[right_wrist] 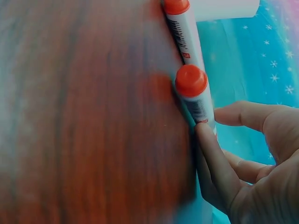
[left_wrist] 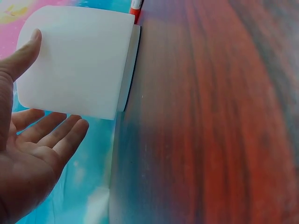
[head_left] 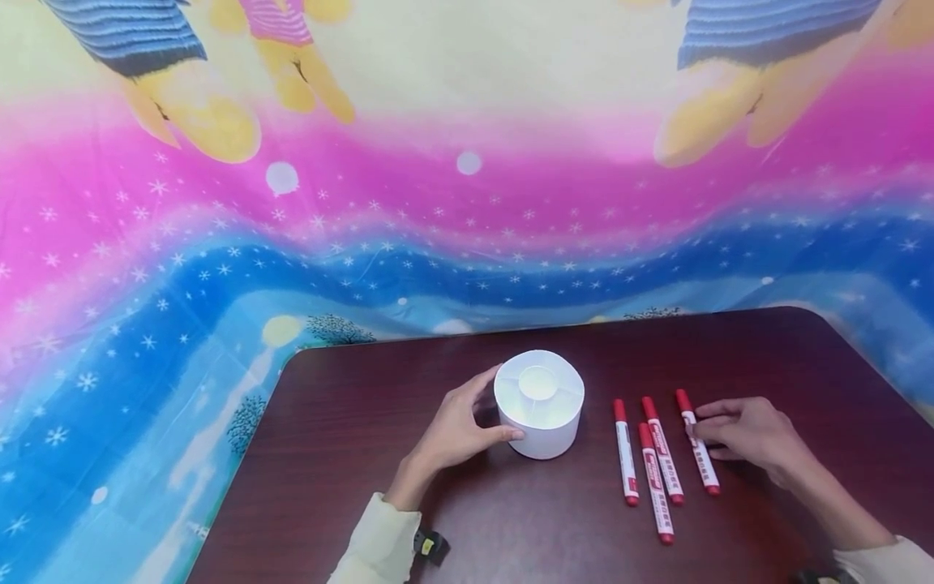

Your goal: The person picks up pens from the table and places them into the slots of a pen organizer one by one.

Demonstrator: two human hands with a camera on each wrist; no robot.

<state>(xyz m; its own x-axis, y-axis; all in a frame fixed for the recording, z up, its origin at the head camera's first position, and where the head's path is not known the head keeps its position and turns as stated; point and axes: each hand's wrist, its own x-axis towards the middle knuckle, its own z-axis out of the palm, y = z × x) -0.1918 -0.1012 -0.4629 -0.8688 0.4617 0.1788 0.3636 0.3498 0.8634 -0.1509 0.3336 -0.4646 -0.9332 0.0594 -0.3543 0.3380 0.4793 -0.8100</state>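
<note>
A white round pen organizer stands upright on the table, its divided top with a round middle compartment facing up. My left hand holds its left side, thumb on the front wall and fingers around the back; the left wrist view shows the thumb against the white wall. To the right, my right hand pinches the rightmost red-capped marker between thumb and fingers while it lies on the table. Three more red markers lie beside it: one on the left, one in front and one between.
The dark brown wooden table has rounded back corners. Behind it hangs a colourful printed cloth with snowflakes, close to the table's back edge. Dark wrist straps sit at both sleeves.
</note>
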